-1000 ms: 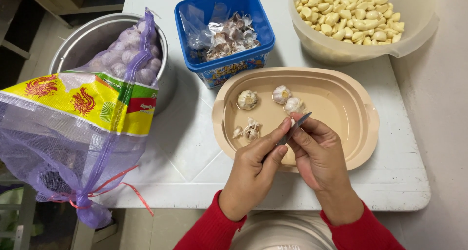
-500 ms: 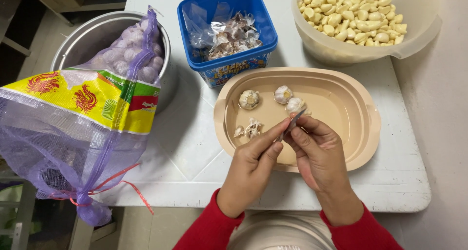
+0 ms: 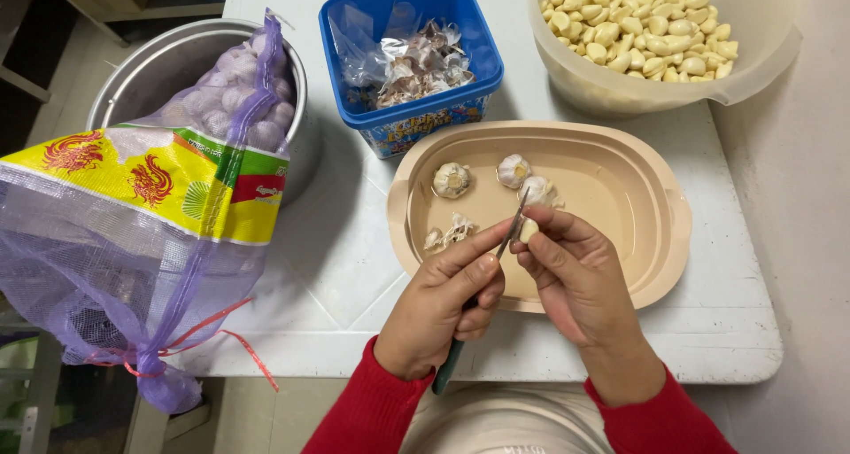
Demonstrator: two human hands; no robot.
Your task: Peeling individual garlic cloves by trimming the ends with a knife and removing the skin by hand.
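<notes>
Beside the hands, beige tray (image 3: 660, 268); behind it, blue skin-filled tub (image 3: 412, 60).

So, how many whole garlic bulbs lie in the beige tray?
3. In the beige tray, one garlic bulb lies at its left, a second in the middle, a third by the right hand, which may hide more.

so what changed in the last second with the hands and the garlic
The knife in the left hand swung from slanting right to nearly upright against the garlic clove held by the right hand. Both grips held; the bulbs in the beige tray stayed put.
</notes>
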